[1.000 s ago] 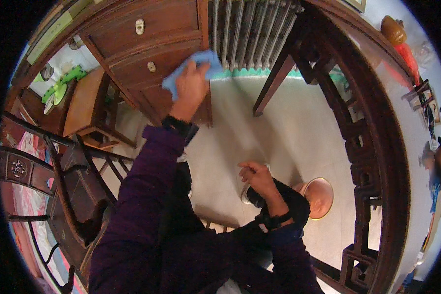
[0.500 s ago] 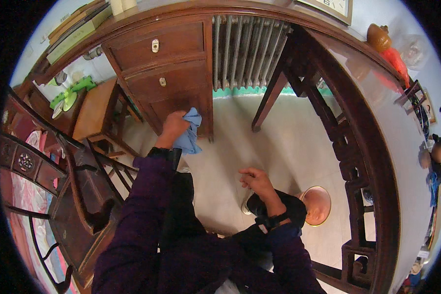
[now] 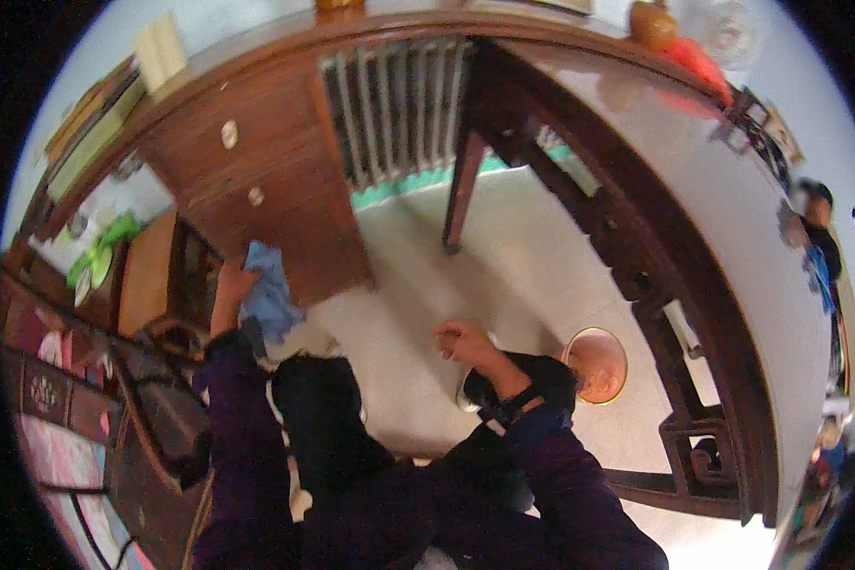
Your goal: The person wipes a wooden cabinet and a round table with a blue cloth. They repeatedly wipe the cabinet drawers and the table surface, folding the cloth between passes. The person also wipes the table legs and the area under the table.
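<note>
My left hand (image 3: 232, 285) is closed on a crumpled blue cloth (image 3: 272, 293), which hangs down to the right of the fingers. Hand and cloth are at the lower left part of the dark wooden cabinet (image 3: 299, 223), near its corner; whether the cloth touches the wood is hard to tell. My right hand (image 3: 464, 340) is held above my right knee with loosely bent fingers slightly apart, and no object shows in it.
A wooden stool (image 3: 148, 271) stands left of the cabinet, with a carved chair (image 3: 152, 446) nearer. Right of the cabinet are a radiator (image 3: 399, 114) and a dark table with a fretwork side (image 3: 674, 256). A round pinkish bin (image 3: 598, 366) sits on the floor by my right knee.
My left hand has moved left and down with the blue cloth, from the cabinet's front toward its left side. The view has turned; the right hand keeps much the same pose.
</note>
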A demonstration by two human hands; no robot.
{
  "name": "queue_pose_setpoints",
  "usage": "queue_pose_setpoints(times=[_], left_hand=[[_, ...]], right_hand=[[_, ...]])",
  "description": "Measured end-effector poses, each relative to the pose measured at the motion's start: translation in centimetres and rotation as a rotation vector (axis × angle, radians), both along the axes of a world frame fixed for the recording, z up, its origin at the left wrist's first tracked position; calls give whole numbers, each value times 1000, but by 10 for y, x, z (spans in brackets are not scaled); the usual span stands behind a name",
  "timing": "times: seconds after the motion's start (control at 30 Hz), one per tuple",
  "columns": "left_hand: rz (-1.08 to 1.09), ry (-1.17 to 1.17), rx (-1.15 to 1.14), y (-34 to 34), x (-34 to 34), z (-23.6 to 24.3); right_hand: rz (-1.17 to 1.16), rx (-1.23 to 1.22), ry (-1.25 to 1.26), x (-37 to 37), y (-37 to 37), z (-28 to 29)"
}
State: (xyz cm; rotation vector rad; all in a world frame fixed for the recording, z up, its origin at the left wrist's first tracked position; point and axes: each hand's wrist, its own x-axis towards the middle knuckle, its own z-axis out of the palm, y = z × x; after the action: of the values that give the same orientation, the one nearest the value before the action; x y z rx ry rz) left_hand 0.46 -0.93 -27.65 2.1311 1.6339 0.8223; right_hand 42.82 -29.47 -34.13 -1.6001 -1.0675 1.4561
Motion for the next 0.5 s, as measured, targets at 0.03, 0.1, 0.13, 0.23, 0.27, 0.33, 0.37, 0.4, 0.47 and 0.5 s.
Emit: queue_pose_setpoints(times=[0.03,0.1,0.13,0.23,0.27,0.33,0.37,0.4,0.47,0.5], left_hand=[[43,-9,-87,8,-16,-13],[105,64,-175,25,-43,-36],[130,126,-177,29,-53,-48],[294,129,19,33,-74,-54],[372,87,53,31,-75,-48],[604,-79,12,24,-68,-32],[614,-117,41,20,-60,-25],[623,-148,82,19,-52,-17],[655,-193,105,23,-36,-7],[673,-207,85,30,-27,-5]], right_hand=[[-10,1,4,-2,-1,-2],[-46,-5,-34,-2,-1,-2],[-11,21,-9,-3,-1,-1],[20,13,-76,-1,-3,6],[11,21,-49,-1,-2,8],[-11,-4,-10,-3,-4,10],[-12,25,13,-4,-5,10],[-13,30,15,-5,-5,9],[-5,55,21,-6,-2,6],[-1,75,25,-7,-1,4]])
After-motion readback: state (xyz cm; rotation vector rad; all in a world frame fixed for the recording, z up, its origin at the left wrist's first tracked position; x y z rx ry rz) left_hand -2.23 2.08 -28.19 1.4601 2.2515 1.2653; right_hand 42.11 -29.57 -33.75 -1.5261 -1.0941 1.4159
